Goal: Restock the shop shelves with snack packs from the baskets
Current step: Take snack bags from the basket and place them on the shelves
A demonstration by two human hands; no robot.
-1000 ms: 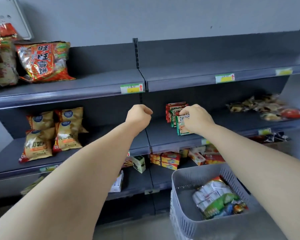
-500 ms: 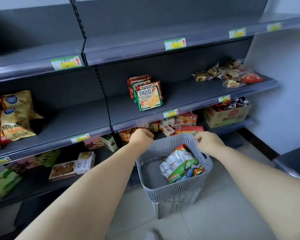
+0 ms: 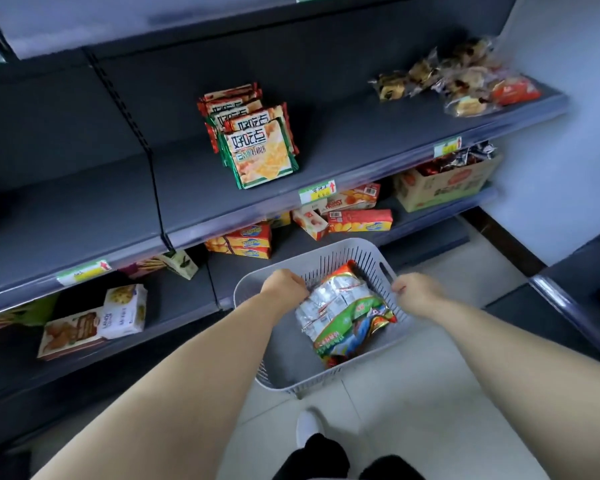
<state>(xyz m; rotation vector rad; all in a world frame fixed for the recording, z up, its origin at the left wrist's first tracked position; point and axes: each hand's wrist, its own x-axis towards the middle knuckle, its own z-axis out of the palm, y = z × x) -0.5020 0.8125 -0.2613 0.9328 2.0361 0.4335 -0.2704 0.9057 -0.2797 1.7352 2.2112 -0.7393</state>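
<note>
- Your left hand [image 3: 284,287] is down inside the grey basket [image 3: 329,249], at its upper left corner. The fingers are curled under and hidden from view, touching the top left edge of the snack pack [image 3: 343,311]. You cannot tell from here whether they have closed on the foil yet.
- The snack pack, silver, green and red, lies flat in the basket between your two hands. Its long axis runs from the far edge, near the shelves, down toward you and slightly right.
- Your right hand [image 3: 418,292] sits at the basket's right rim, just beside the handle slot. It is loosely fisted and holds nothing that shows; the pack lies just to its left.
- The left hand is the nearer one, already in contact; the right must cross the rim to help.
- Above, the middle shelf [image 3: 378,140] holds a stack of biscuit packs [image 3: 257,143], with bare space either side.
</note>
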